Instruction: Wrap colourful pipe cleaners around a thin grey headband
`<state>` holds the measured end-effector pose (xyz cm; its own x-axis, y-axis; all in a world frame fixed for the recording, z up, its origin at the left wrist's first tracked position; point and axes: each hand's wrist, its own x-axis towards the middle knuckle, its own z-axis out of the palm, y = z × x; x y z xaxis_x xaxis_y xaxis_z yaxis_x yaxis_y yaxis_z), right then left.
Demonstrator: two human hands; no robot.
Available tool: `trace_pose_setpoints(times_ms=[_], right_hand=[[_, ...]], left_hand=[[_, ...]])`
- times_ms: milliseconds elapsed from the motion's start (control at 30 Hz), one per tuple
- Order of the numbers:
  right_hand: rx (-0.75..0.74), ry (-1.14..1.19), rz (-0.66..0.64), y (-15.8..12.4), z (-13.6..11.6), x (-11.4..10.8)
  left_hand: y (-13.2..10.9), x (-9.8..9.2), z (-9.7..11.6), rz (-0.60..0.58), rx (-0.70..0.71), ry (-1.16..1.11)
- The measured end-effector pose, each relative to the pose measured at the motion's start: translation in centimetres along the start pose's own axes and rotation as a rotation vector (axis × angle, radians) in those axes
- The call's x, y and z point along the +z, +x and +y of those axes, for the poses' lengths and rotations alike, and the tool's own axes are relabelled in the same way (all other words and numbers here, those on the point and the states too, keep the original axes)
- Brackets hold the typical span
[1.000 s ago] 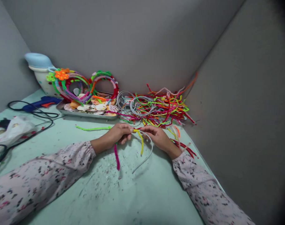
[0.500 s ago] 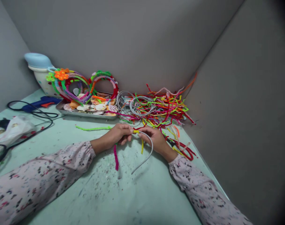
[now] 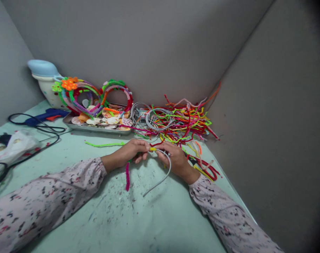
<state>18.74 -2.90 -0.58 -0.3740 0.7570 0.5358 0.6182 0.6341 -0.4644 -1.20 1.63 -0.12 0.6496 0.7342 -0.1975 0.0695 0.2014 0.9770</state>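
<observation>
Wire, pinched in both hands, bows rightward along its length, free end pointing near-left.

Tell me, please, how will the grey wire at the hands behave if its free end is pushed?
The grey wire would probably flex rather than flop, since its free end bows in a smooth curve. It is likely light, being so thin. It may pivot near the yellow wrap, where the left hand pinches it.
</observation>
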Motion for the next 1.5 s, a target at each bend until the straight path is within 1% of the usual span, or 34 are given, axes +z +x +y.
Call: trace_pose_setpoints(times_ms=[167, 500, 700, 800, 900, 1000, 1100, 1167, 1200, 1267, 1333, 1367, 1433, 1500], right_hand=[[-0.14, -0.117, -0.001, 0.0, 0.2, -0.2], [-0.366, -0.463, -0.063, 0.0, -0.4, -1.5], [-0.439, -0.551, -0.089, -0.2, -0.4, -1.7], [-0.429, -0.537, -0.091, -0.2, -0.2, -1.6], [-0.331, -0.457, -0.065, -0.1, 0.1, -1.6], [-0.165, -0.358, -0.014, 0.0, 0.5, -1.4], [0.029, -0.231, 0.085, 0.1, 0.9, -1.1], [0.189, -0.106, 0.161, 0.2, 1.1, -0.8], [0.273, -0.022, 0.172, 0.3, 1.1, -0.7], [0.443, 0.196, 0.115, 0.5, 1.0, -0.5], [0.585, 0.43, 0.001, 0.6, 0.8, -0.4], [0.629, 0.52, -0.046, 0.7, 0.6, -0.3], [0.659, 0.606, -0.092, 0.8, 0.3, -0.2], [0.646, 0.608, -0.096, 0.8, 0.0, -0.2]], left_hand=[[0.1, -0.3, -0.1, -0.039, -0.008, -0.021], [0.1, -0.5, 0.0, -0.09, -0.025, -0.001], [0.1, -0.7, 0.0, -0.119, -0.022, 0.007], [0.1, -0.7, -0.1, -0.117, -0.026, 0.003], [0.1, -0.4, -0.1, -0.064, -0.003, -0.003], [0.1, -0.1, -0.1, 0.006, 0.04, -0.014], [0.1, 0.1, -0.2, 0.075, 0.066, -0.041], [0.2, 0.1, -0.3, 0.104, 0.074, -0.059], [0.2, 0.1, -0.4, 0.111, 0.08, -0.064], [0.3, 0.1, -0.6, 0.119, 0.097, -0.064], [0.3, 0.1, -0.8, 0.122, 0.109, -0.048], [0.3, 0.1, -0.8, 0.122, 0.111, -0.035], [0.3, 0.1, -0.9, 0.118, 0.121, 0.0], [0.3, 0.2, -0.8, 0.112, 0.13, 0.031]])
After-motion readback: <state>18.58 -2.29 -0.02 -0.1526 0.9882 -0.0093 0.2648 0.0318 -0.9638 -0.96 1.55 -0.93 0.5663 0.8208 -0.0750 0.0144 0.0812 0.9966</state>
